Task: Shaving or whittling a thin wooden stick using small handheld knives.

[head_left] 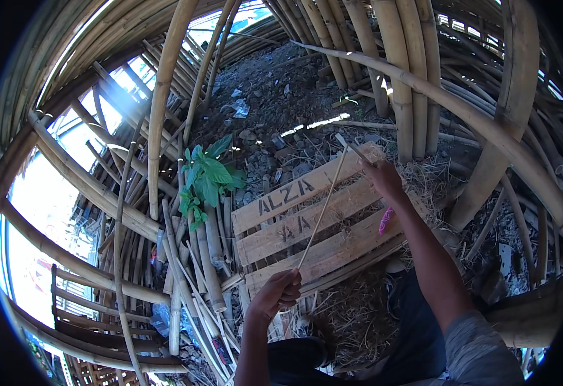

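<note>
My left hand (276,292) is closed around the lower end of a thin, pale bamboo stick (322,215). The stick slants up and away over a wooden slatted crate top (275,222) with dark stencilled marks. At the stick's far end my right hand (382,178) is closed on a narrow tool (353,148), which looks like a knife with a short light blade. The blade lies against or very near the stick's tip; I cannot tell if they touch. A small pink piece of cord or cloth (386,220) lies on the slats below my right forearm.
Fine shavings (365,321) cover the ground by my legs. Bamboo poles (166,96) stand and lean all around, with a long curved one (449,96) crossing at the right. A leafy green plant (209,172) grows left of the crate. Dark rubble (262,90) lies beyond.
</note>
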The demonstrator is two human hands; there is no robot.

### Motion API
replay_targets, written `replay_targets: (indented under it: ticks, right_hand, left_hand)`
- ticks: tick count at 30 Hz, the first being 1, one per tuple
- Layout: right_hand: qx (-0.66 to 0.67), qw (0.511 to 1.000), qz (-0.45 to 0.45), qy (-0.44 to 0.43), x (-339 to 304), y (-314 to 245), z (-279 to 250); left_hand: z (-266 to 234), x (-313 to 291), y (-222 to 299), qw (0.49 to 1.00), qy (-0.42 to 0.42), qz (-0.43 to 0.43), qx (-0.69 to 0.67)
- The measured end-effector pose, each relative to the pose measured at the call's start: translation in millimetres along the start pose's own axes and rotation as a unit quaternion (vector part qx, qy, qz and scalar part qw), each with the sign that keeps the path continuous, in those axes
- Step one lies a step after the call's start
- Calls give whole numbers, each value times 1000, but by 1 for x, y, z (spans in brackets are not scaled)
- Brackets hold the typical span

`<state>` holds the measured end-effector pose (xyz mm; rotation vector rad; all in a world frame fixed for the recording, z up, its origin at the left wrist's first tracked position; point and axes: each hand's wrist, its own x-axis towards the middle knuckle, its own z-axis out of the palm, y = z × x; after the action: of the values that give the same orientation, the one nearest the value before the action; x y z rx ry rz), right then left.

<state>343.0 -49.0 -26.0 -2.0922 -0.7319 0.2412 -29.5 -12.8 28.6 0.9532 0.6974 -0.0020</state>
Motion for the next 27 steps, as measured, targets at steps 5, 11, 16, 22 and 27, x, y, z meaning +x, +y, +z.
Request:
replay_targets:
  ticks: [5,11,16,22,27]
  right_hand:
    - [-18,999,4,-32,-7,-8,-1]
    - [-8,980,-95,-175,-51,-53,2]
    - [-80,912,-258,-308,-92,-77,31]
    - [-112,909,-302,-264,-97,-81,43]
    - [-89,971,-120,-188,-49,-60,20]
  left_hand:
    - [-32,14,-19,937,195,129,259]
    - [-3,10,-7,732,396,232,504]
    - [8,12,-4,719,404,247,508]
    - [18,9,-5,643,463,261,552]
    - [26,-1,-1,614,470,238,587]
